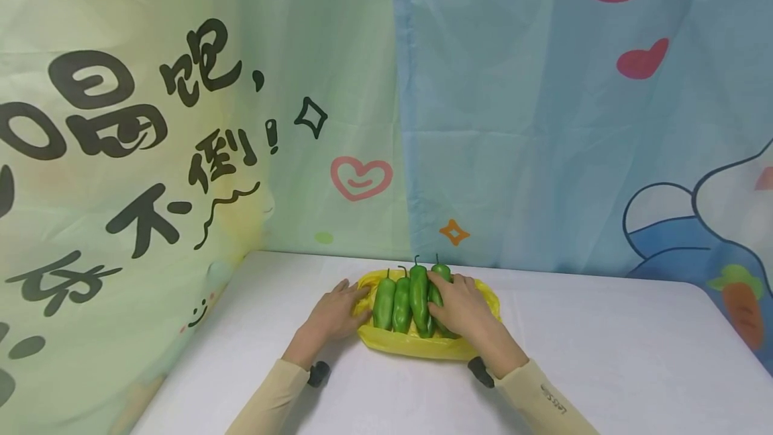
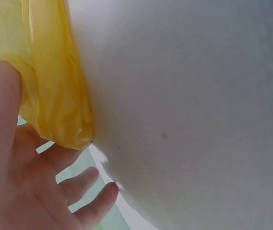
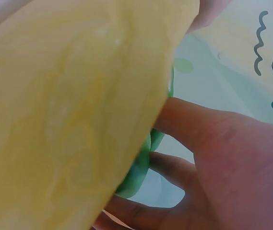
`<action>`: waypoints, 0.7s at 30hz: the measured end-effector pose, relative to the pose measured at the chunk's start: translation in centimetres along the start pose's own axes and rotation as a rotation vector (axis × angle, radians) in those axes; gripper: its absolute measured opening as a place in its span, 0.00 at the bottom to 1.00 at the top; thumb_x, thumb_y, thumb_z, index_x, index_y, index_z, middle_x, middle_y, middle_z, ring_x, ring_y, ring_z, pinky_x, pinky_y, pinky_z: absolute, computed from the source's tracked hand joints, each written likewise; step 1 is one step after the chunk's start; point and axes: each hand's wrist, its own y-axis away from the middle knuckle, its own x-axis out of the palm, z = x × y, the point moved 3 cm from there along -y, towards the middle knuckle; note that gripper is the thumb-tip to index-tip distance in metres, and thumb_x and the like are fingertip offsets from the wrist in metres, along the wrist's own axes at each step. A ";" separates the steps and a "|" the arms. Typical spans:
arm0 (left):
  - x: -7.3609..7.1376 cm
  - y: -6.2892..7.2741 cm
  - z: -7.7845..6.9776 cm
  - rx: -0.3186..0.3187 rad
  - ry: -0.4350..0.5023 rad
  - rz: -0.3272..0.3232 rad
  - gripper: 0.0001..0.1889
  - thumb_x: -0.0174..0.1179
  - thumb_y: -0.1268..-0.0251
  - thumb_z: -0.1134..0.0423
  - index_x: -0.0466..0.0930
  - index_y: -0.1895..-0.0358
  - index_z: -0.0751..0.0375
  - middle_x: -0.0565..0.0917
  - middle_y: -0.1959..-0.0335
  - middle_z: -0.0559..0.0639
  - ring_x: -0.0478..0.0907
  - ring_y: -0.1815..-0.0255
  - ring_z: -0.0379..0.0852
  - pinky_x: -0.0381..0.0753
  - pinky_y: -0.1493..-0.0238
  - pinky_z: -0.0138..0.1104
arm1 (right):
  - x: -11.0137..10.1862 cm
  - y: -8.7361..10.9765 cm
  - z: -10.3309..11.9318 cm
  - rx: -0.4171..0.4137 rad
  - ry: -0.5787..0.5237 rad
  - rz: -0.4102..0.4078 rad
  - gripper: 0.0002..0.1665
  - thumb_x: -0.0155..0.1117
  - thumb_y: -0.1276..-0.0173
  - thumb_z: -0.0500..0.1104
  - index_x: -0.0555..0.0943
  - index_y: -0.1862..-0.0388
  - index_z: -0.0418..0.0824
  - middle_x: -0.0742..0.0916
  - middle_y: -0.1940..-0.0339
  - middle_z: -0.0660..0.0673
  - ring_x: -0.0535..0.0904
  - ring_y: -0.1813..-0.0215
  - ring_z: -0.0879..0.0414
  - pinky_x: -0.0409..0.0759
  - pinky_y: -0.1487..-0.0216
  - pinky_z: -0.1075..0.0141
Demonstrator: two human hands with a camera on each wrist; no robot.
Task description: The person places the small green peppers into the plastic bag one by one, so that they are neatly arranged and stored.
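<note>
Several long green peppers (image 1: 401, 306) lie side by side in a yellow plastic bag (image 1: 417, 348) on the table, stems toward the back. My right hand (image 1: 466, 304) is over the rightmost pepper (image 1: 441, 268) and grips it, thumb on its left side. In the right wrist view, the thumb and fingers meet that green pepper (image 3: 135, 178) behind the bag wall (image 3: 78, 120), which hides much of it. At the bag's left edge, my left hand (image 1: 338, 311) touches the plastic with spread fingers. The left wrist view shows the bag (image 2: 57, 91) between its thumb and fingers.
A white cloth covers the table (image 1: 592, 334). Behind it hangs a blue-green printed curtain (image 1: 483, 119), and a printed curtain with black lettering (image 1: 145, 207) runs along the left side. A dark wrist camera (image 1: 319, 374) sits under the left wrist, another (image 1: 480, 372) under the right.
</note>
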 end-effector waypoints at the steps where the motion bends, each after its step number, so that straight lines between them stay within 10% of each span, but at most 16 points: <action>1: 0.0 0.0 0.0 -0.001 0.002 0.000 0.29 0.55 0.28 0.46 0.71 0.28 0.53 0.71 0.26 0.58 0.59 0.22 0.65 0.66 0.27 0.62 | 0.0 0.0 0.0 -0.002 -0.002 -0.001 0.37 0.66 0.30 0.47 0.68 0.24 0.45 0.75 0.33 0.23 0.69 0.31 0.28 0.74 0.34 0.37; 21: 0.0 0.1 0.3 0.000 0.009 -0.011 0.29 0.56 0.28 0.46 0.70 0.28 0.53 0.71 0.26 0.58 0.61 0.23 0.65 0.66 0.27 0.62 | -1.6 2.1 -1.3 -0.051 -0.065 -0.078 0.42 0.62 0.26 0.51 0.58 0.19 0.42 0.74 0.32 0.27 0.68 0.30 0.28 0.76 0.38 0.35</action>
